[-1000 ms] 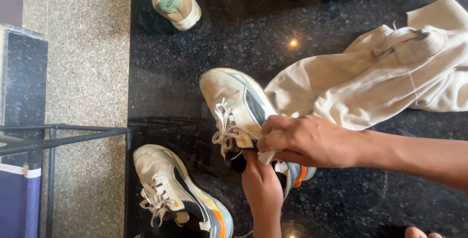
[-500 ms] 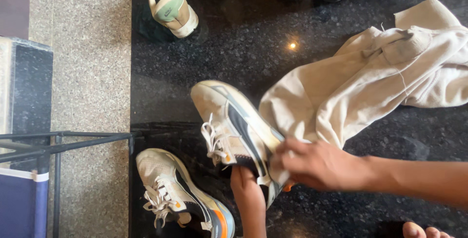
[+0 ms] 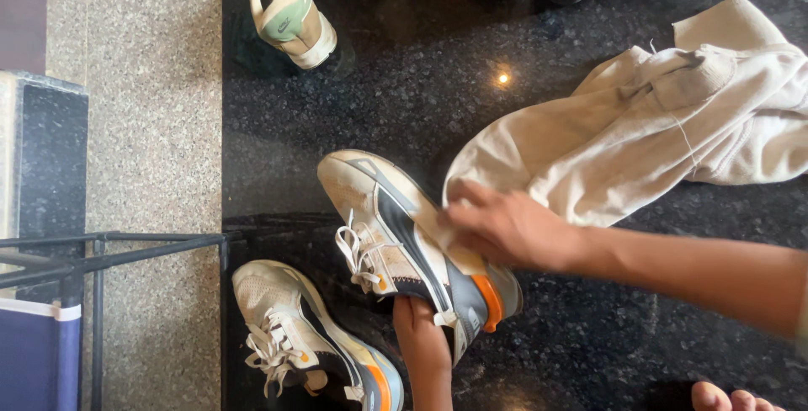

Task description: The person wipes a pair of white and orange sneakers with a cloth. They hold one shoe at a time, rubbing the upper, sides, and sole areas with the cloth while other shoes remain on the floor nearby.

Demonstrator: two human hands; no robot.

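Held sneaker (image 3: 404, 238) — white and grey with an orange heel patch, lying tilted on its side over the dark polished floor (image 3: 379, 108). The left hand (image 3: 423, 339) is reaching up from below the sneaker, fingers going into the ankle opening; how far they are closing inside cannot be told. The right hand (image 3: 509, 230) is pressing a beige cloth (image 3: 640, 142) flat against the sneaker's side, fingers curled down on the fabric. The cloth is trailing away to the sneaker's right — soft, limp, easily bunched. The sneaker looks light, with a stiff sole and yielding upper; the heel collar seems the surest hold. Its twin (image 3: 307, 335) is lying lower left of the sneaker.
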